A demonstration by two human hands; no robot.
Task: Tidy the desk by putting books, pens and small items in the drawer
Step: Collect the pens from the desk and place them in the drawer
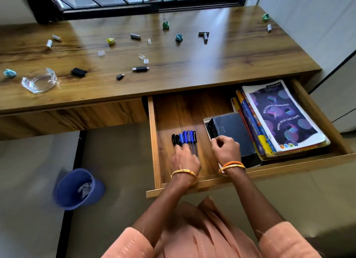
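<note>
Pens (185, 140) lying in a row on the drawer (154, 142) floor near its left wall, books (279, 119) stacked at its right side. Light, stiff, smooth barrels, likely to roll; best pinched mid-barrel or swept together. Left hand (184, 157) resting on the pens, fingers laid fairly straight, grip not closed round any. Right hand (226, 150) loosely curled at the near corner of the dark notebook (231, 128); whether pinching it, cannot tell. Small items still scattered over the desk (192, 72).

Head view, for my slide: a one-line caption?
Left hand lines up blue and black pens in the open wooden drawer.
</note>
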